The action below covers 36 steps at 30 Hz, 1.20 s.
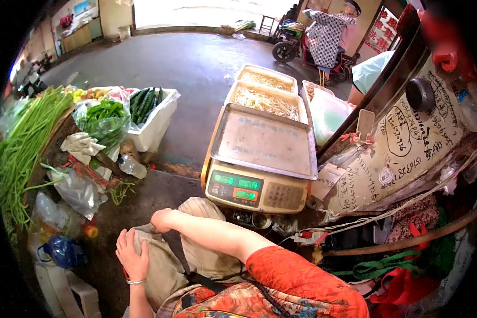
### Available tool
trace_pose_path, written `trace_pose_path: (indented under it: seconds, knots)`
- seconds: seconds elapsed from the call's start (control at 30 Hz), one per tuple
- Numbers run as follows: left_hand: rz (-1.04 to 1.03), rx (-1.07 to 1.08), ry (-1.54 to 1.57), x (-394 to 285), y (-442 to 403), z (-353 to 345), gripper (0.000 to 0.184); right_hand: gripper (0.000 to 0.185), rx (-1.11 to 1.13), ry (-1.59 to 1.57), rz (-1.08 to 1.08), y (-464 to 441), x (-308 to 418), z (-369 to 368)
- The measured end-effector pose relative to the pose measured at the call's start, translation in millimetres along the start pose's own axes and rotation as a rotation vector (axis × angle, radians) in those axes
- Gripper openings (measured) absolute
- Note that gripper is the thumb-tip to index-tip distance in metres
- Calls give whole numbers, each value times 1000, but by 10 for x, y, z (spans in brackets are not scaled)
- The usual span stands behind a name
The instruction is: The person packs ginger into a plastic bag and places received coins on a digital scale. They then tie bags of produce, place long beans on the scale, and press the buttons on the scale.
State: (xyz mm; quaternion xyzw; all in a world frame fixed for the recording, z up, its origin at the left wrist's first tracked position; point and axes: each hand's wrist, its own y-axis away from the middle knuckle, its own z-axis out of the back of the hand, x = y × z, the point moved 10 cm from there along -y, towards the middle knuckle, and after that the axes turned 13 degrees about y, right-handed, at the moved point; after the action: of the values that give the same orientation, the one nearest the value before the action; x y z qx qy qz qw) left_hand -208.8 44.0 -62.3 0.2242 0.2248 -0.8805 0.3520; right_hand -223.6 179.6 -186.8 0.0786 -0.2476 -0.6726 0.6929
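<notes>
My left hand [133, 256], with a bracelet at the wrist, lies on the left knee of my beige trousers [161, 265]. Its fingers are stretched out and it holds nothing. My right forearm crosses over my lap, and my right hand [164, 219] rests at the same knee with its fingers curled. What those fingers hold, if anything, is hidden. In front of my knees stands a yellow weighing scale [283, 197] with lit green displays. Its metal pan [265, 140] has nothing on it.
Two trays of bean sprouts [265, 100] stand behind the scale. At left are long green stalks [32, 143], a white foam box [156, 124] with cucumbers, and plastic bags [77, 185]. A board with handwriting [392, 143] leans at right. A person sits on a red scooter [302, 50] farther off.
</notes>
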Motion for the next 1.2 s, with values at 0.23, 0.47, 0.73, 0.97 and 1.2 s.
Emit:
trace_pose_path:
  seconds: [0.23,0.47,0.73,0.97,1.2]
  knots:
    - [48,19,3,11,0,10,48,31,-59,-33,-1,-67,-34,-22]
    - [9,-36,7,-25,2,39,49,29,33,34,15,-21,-4,-42]
    - [-7,-42,14,-48,1,52,49,31,39,20,22,-78,-27,-86]
    - [-14,-57,11,-60,5,59,49,31,28,9,21,-20,-18,-28]
    - [-27,-63,9,-85,7,67,48,30,13,-22,16,37,2,62]
